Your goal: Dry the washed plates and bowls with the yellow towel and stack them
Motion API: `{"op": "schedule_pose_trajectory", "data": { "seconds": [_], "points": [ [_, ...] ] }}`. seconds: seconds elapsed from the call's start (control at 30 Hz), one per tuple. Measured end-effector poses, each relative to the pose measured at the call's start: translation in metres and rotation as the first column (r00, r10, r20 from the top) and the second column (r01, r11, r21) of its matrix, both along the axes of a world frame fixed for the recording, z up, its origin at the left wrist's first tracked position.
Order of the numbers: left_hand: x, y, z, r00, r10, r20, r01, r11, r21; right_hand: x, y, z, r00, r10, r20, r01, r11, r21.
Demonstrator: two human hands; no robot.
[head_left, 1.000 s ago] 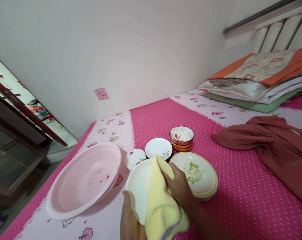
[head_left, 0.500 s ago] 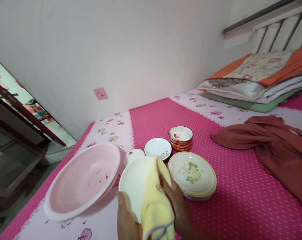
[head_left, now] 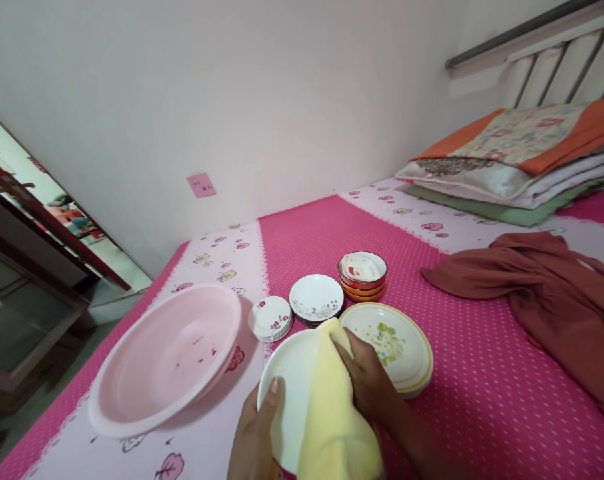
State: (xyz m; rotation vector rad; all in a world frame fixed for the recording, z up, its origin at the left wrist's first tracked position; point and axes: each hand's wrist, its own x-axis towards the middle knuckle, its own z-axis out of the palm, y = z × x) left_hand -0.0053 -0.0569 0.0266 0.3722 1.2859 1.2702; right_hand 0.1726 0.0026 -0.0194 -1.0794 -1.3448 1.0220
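Observation:
My left hand [head_left: 255,437] grips the near rim of a plain white plate [head_left: 292,387], thumb over its edge. My right hand [head_left: 369,383] presses a yellow cloth [head_left: 332,413] onto the plate's right half, fingers closed on the cloth. The plate is held just above the pink bedspread, close to a stack of yellow-rimmed floral plates [head_left: 397,343].
A large pink basin [head_left: 167,357] sits to the left. Behind the plate are small floral saucers [head_left: 271,317], a white saucer stack [head_left: 316,298] and stacked orange bowls [head_left: 363,272]. A brown garment [head_left: 547,287] and folded bedding [head_left: 517,160] lie right. The bed edge drops off left.
The plate and both hands have shifted right and tilted flatter. My right hand has slid the cloth over the plate's right side, and my left thumb now shows on the rim.

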Motion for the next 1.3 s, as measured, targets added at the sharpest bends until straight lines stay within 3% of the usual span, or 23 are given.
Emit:
{"op": "schedule_pose_trajectory", "data": {
  "seconds": [0.1, 0.23, 0.37, 0.63, 0.83, 0.9, 1.0, 1.1, 1.2, 1.3],
  "points": [
    [-0.005, -0.002, -0.009, 0.995, -0.061, -0.079, 0.058, 0.997, -0.042, 0.007, -0.01, 0.015, 0.976, 0.042, 0.213, -0.058, 0.996, 0.069],
    [-0.02, -0.006, -0.024, 0.964, -0.236, -0.119, 0.236, 0.972, -0.018, 0.006, -0.026, 0.029, 0.857, 0.097, 0.506, -0.163, 0.983, 0.087],
    [-0.026, -0.009, -0.026, 0.937, -0.316, -0.151, 0.319, 0.948, -0.001, 0.005, -0.032, 0.028, 0.795, 0.152, 0.587, -0.245, 0.966, 0.082],
    [-0.007, -0.007, -0.01, 0.986, -0.164, 0.038, 0.164, 0.986, 0.012, 0.014, -0.021, 0.038, 0.935, 0.222, 0.276, -0.225, 0.974, -0.021],
    [-0.004, 0.001, -0.005, 0.987, -0.111, 0.115, 0.103, 0.992, 0.069, 0.009, -0.008, 0.026, 0.991, 0.113, 0.078, -0.109, 0.993, -0.051],
    [-0.004, 0.002, -0.006, 0.995, -0.033, 0.098, 0.026, 0.997, 0.072, 0.005, -0.004, 0.017, 0.996, 0.086, -0.009, -0.087, 0.994, -0.065],
    [-0.001, 0.002, -0.008, 0.992, 0.107, 0.065, -0.111, 0.992, 0.065, -0.006, 0.0, 0.004, 0.977, 0.05, -0.207, -0.083, 0.984, -0.156],
    [0.006, 0.001, -0.012, 0.975, 0.191, 0.112, -0.2, 0.977, 0.072, -0.024, -0.002, -0.001, 0.93, -0.093, -0.355, -0.007, 0.962, -0.271],
    [0.015, 0.0, -0.022, 0.939, 0.298, 0.172, -0.319, 0.942, 0.105, -0.044, -0.012, 0.012, 0.864, -0.23, -0.448, 0.073, 0.937, -0.341],
    [0.02, 0.001, -0.036, 0.901, 0.391, 0.189, -0.419, 0.898, 0.139, -0.058, -0.029, 0.031, 0.808, -0.246, -0.535, 0.042, 0.93, -0.365]
  ]
}}
